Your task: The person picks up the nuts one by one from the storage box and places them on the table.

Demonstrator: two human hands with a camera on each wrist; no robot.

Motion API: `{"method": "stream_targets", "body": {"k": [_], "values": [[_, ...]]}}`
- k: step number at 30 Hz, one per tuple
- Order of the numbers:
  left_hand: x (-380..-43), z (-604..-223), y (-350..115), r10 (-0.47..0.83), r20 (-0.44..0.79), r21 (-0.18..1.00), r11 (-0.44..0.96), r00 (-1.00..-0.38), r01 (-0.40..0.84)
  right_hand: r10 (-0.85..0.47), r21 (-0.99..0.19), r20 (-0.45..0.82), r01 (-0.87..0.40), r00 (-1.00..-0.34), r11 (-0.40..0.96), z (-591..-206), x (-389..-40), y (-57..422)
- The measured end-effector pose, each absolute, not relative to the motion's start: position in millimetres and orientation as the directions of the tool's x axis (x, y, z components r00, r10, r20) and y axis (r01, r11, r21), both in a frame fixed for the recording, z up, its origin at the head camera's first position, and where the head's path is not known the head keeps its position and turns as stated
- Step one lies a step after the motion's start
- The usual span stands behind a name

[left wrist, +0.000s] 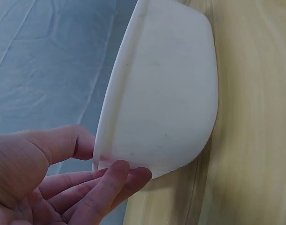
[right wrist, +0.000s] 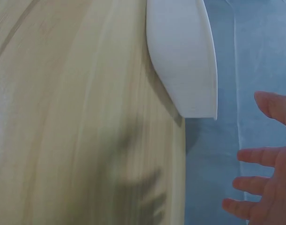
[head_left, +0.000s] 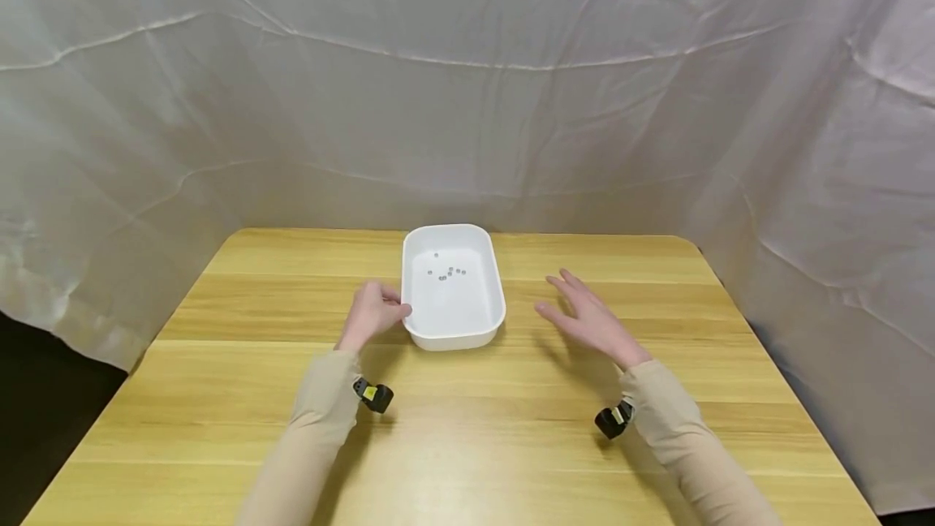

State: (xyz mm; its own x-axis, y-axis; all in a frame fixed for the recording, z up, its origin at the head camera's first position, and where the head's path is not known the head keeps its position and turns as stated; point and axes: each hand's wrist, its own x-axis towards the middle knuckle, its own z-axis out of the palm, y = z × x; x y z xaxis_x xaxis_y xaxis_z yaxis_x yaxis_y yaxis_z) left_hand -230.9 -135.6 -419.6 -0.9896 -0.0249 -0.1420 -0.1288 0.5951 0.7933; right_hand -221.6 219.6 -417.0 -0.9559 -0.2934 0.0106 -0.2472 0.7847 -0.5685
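A white rectangular tray (head_left: 453, 311) with rounded corners stands near the back of the wooden table. Inside lie several tiny clear beads (head_left: 450, 273), most of them clustered toward its far half. My left hand (head_left: 373, 313) pinches the tray's left rim, thumb over the edge and fingers against the outer wall; the left wrist view shows that grip on the tray wall (left wrist: 164, 89) up close. To the right of the tray, my right hand (head_left: 588, 319) hovers over the table with its fingers spread, holding nothing. In the right wrist view its fingers (right wrist: 257, 157) are apart from the tray.
The wooden table (head_left: 482, 428) carries the tray close to its back edge. Pale cloth curtains (head_left: 467, 104) hang behind and on both sides. A small black camera is strapped to each wrist, over beige sleeves (head_left: 672, 420).
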Motion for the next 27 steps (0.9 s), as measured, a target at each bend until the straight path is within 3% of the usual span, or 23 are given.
{"method": "stream_targets", "body": {"k": [27], "values": [[-186, -422, -134, -0.003, -0.168, 0.803, 0.579, -0.986, -0.139, -0.414, -0.45, 0.072, -0.399, -0.908, 0.799, -387, -227, 194]]}}
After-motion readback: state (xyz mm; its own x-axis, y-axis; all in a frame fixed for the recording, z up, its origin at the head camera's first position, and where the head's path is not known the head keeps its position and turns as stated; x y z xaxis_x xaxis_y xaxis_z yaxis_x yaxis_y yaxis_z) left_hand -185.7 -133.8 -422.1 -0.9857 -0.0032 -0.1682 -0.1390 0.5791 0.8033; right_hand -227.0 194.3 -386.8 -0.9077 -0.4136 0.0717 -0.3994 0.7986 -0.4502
